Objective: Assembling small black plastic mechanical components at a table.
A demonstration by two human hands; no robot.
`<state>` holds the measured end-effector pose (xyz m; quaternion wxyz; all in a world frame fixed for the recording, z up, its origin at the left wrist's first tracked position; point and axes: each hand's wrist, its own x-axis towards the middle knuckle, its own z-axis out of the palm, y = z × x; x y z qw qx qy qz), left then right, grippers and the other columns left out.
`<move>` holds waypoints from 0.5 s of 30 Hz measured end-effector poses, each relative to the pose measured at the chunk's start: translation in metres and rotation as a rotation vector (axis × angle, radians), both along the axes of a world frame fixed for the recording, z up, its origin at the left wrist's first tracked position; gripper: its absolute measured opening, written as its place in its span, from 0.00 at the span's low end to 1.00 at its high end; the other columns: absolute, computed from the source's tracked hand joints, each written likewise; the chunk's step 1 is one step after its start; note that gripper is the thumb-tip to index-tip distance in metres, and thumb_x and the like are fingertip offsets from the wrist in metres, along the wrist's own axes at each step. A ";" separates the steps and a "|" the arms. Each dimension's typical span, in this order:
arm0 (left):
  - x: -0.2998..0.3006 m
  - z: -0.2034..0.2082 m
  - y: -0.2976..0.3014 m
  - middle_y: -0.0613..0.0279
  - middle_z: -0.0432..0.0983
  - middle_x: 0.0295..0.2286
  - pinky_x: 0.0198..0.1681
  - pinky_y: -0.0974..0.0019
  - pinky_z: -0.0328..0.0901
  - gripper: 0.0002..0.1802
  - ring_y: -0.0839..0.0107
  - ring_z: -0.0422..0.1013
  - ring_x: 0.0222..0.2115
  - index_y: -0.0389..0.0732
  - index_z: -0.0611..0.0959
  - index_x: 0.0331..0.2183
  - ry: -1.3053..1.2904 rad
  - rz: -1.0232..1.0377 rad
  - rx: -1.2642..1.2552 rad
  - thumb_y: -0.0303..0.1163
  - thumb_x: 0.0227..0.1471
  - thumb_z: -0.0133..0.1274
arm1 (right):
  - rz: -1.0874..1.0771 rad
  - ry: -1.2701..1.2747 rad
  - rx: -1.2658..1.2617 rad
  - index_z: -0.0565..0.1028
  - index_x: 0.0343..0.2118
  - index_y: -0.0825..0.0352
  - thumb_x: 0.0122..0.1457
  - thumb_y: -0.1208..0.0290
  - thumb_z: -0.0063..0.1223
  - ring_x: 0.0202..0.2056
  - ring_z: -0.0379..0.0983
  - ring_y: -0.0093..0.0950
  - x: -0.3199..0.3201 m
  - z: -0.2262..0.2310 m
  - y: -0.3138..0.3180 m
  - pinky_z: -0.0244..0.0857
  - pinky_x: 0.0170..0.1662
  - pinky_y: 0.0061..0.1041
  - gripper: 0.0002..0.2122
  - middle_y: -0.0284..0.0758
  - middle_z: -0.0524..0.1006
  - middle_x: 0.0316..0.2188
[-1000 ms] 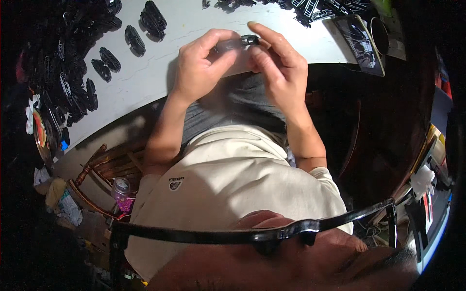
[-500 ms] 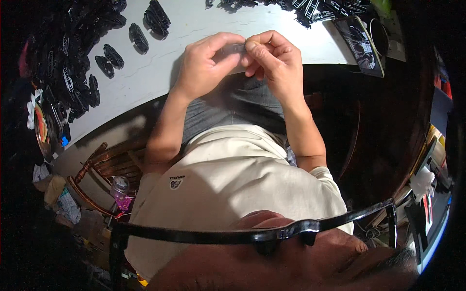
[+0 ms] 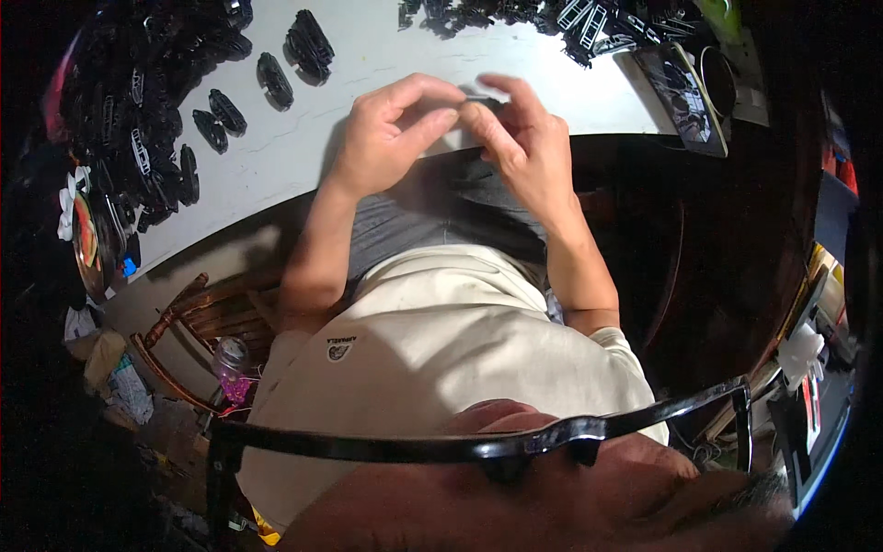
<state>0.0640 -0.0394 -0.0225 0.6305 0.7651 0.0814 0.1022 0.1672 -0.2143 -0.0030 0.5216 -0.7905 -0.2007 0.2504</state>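
My left hand [image 3: 391, 138] and my right hand [image 3: 529, 152] meet in front of me, over the near edge of the white table. Between their fingertips is a small dark piece [image 3: 490, 103], mostly covered, so its exact kind does not show. The left thumb and index finger close on its left end. On the other side the right thumb lies close against it, while the right index finger is lifted and smeared by motion. Left of my hands, several oblong black plastic parts [image 3: 275, 81] lie apart on the tabletop.
A heap of black plastic parts [image 3: 138, 110] covers the table's left side, and more parts [image 3: 589, 28] lie at the far right. A phone [image 3: 682, 99] leans by a round object at the right edge. A wooden chair [image 3: 207, 317] stands below left.
The right index finger has lifted and straightened away from the right thumb, opening a gap where the dark piece shows. Both hands stay close together. The whole view has shifted slightly.
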 end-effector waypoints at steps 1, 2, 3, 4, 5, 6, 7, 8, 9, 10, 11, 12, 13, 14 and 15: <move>-0.001 0.000 0.003 0.66 0.80 0.38 0.42 0.73 0.70 0.10 0.80 0.73 0.37 0.34 0.83 0.45 0.012 -0.042 -0.153 0.24 0.62 0.57 | 0.082 -0.083 0.023 0.79 0.41 0.69 0.62 0.63 0.64 0.27 0.82 0.36 0.001 -0.002 -0.002 0.73 0.31 0.31 0.14 0.45 0.82 0.27; -0.003 0.000 0.005 0.66 0.80 0.38 0.42 0.73 0.70 0.10 0.80 0.73 0.37 0.34 0.83 0.45 0.010 -0.042 -0.148 0.24 0.62 0.57 | 0.163 -0.166 0.045 0.80 0.40 0.69 0.61 0.61 0.65 0.29 0.82 0.41 0.002 -0.004 -0.004 0.74 0.32 0.34 0.15 0.47 0.82 0.28; -0.005 0.001 0.007 0.65 0.82 0.37 0.44 0.72 0.70 0.10 0.80 0.75 0.38 0.35 0.83 0.45 0.044 -0.064 -0.149 0.25 0.61 0.58 | 0.169 -0.192 0.067 0.80 0.38 0.68 0.60 0.59 0.65 0.28 0.81 0.44 0.002 -0.006 -0.005 0.73 0.32 0.36 0.15 0.46 0.82 0.27; -0.007 0.002 0.008 0.63 0.83 0.37 0.45 0.71 0.70 0.10 0.79 0.76 0.39 0.35 0.84 0.44 0.079 -0.081 -0.149 0.27 0.60 0.59 | 0.172 -0.193 0.073 0.80 0.38 0.68 0.60 0.59 0.65 0.28 0.81 0.44 0.002 -0.004 -0.005 0.73 0.32 0.36 0.15 0.46 0.82 0.27; -0.008 0.002 0.009 0.61 0.83 0.38 0.46 0.71 0.70 0.11 0.77 0.76 0.40 0.36 0.85 0.45 0.076 -0.092 -0.198 0.27 0.59 0.60 | 0.216 -0.222 0.034 0.80 0.38 0.68 0.60 0.60 0.65 0.28 0.81 0.45 0.003 0.000 -0.005 0.73 0.32 0.37 0.15 0.46 0.81 0.27; -0.010 0.003 0.012 0.61 0.83 0.38 0.46 0.71 0.70 0.11 0.77 0.76 0.40 0.36 0.85 0.45 0.075 -0.087 -0.193 0.27 0.59 0.60 | 0.260 -0.250 -0.004 0.80 0.38 0.68 0.60 0.60 0.65 0.28 0.80 0.45 0.003 0.002 -0.006 0.73 0.32 0.38 0.14 0.47 0.81 0.27; -0.011 0.008 0.014 0.63 0.82 0.38 0.46 0.72 0.70 0.11 0.78 0.75 0.40 0.36 0.84 0.45 0.050 -0.130 -0.071 0.25 0.60 0.59 | 0.320 -0.306 0.011 0.80 0.39 0.67 0.60 0.59 0.64 0.28 0.80 0.46 0.005 0.002 -0.008 0.72 0.31 0.39 0.14 0.47 0.80 0.26; -0.013 0.010 0.016 0.64 0.80 0.39 0.45 0.73 0.69 0.10 0.79 0.74 0.41 0.35 0.84 0.45 0.025 -0.172 0.051 0.23 0.60 0.58 | 0.321 -0.307 0.016 0.80 0.39 0.67 0.60 0.59 0.64 0.28 0.80 0.46 0.005 0.004 -0.009 0.72 0.31 0.39 0.14 0.47 0.80 0.26; -0.014 0.011 0.019 0.62 0.81 0.40 0.46 0.70 0.70 0.11 0.76 0.76 0.42 0.35 0.85 0.43 0.024 -0.170 0.100 0.24 0.58 0.60 | 0.410 -0.333 -0.022 0.79 0.39 0.67 0.61 0.59 0.63 0.29 0.80 0.47 0.005 0.006 -0.010 0.72 0.31 0.40 0.15 0.47 0.80 0.25; -0.017 0.014 0.021 0.62 0.81 0.40 0.46 0.70 0.70 0.11 0.76 0.76 0.42 0.35 0.85 0.43 0.025 -0.167 0.103 0.24 0.58 0.60 | 0.499 -0.359 -0.060 0.78 0.39 0.67 0.61 0.58 0.63 0.29 0.80 0.47 0.005 0.007 -0.010 0.72 0.31 0.40 0.15 0.47 0.79 0.25; -0.021 0.017 0.022 0.61 0.82 0.40 0.46 0.69 0.71 0.11 0.75 0.76 0.42 0.35 0.85 0.43 0.059 -0.079 0.095 0.25 0.57 0.61 | 0.476 -0.400 0.009 0.80 0.35 0.68 0.59 0.60 0.68 0.18 0.72 0.31 0.002 -0.002 -0.009 0.64 0.23 0.28 0.15 0.40 0.79 0.21; -0.023 0.019 0.023 0.60 0.82 0.40 0.46 0.67 0.71 0.11 0.75 0.76 0.42 0.35 0.85 0.43 0.093 0.009 0.088 0.25 0.57 0.62 | 0.479 -0.401 0.014 0.80 0.35 0.68 0.59 0.60 0.68 0.18 0.72 0.31 0.001 -0.004 -0.010 0.64 0.23 0.28 0.15 0.40 0.79 0.21; -0.024 0.018 0.024 0.58 0.81 0.38 0.43 0.67 0.71 0.11 0.72 0.77 0.39 0.36 0.86 0.42 0.073 0.175 0.134 0.27 0.56 0.63 | 0.497 -0.385 0.041 0.80 0.35 0.68 0.59 0.59 0.68 0.18 0.72 0.31 -0.001 -0.004 -0.010 0.65 0.23 0.28 0.15 0.40 0.79 0.22; -0.022 0.018 0.028 0.58 0.81 0.38 0.43 0.67 0.71 0.11 0.72 0.77 0.39 0.36 0.86 0.42 0.074 0.183 0.141 0.27 0.56 0.63 | 0.515 -0.369 0.068 0.80 0.35 0.68 0.58 0.59 0.69 0.18 0.73 0.31 -0.003 -0.003 -0.011 0.65 0.23 0.28 0.15 0.39 0.79 0.22; -0.019 0.018 0.035 0.58 0.81 0.37 0.43 0.62 0.71 0.12 0.65 0.77 0.39 0.38 0.86 0.41 0.030 0.404 0.459 0.29 0.54 0.64 | 0.549 -0.385 0.044 0.81 0.35 0.68 0.56 0.58 0.70 0.19 0.73 0.31 -0.003 -0.001 -0.010 0.66 0.24 0.28 0.16 0.38 0.79 0.21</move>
